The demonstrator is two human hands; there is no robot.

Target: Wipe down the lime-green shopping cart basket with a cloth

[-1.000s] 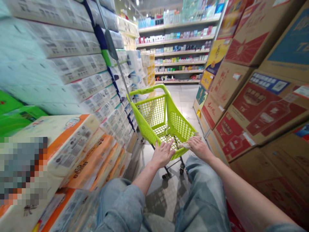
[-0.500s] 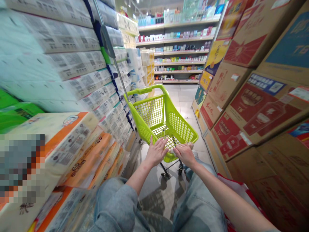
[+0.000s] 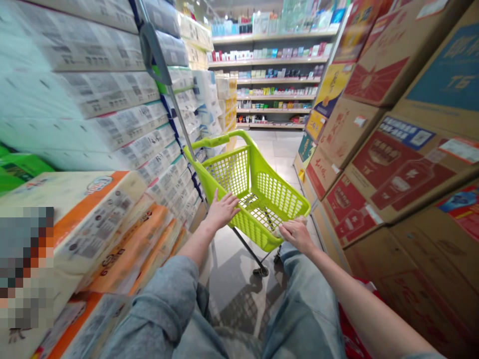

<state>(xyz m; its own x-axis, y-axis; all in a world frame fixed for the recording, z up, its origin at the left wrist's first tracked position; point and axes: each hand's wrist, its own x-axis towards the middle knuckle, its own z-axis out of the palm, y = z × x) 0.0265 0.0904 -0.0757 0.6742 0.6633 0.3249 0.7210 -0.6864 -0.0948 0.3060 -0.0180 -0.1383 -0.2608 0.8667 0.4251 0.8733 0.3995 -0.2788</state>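
A bright green plastic shopping cart [image 3: 275, 199] stands in the aisle in front of my legs, with a perforated basket. My left hand [image 3: 222, 212] lies on its near left rim, fingers stretched out. At the near right edge of the basket, my right hand [image 3: 295, 233] is closed, knuckles up. Out of both sides of that hand shows a pale crumpled cloth [image 3: 277, 232], pressed against the rim. A grey metal pole [image 3: 179, 109] with a grey plastic part rises from the cart's far left corner. The basket's bottom grid shows through to the floor.
Stacked tissue packs [image 3: 108, 89] line the left side, with orange-banded packs [image 3: 123, 244] close by my left arm. Cardboard cartons [image 3: 400, 159] are piled along the right. Shelves [image 3: 273, 65] of small boxes stand at the aisle's far end.
My left hand has moved left along the rim. My right hand has shifted slightly right with the cloth. The cart has turned a little and its near side appears wider.
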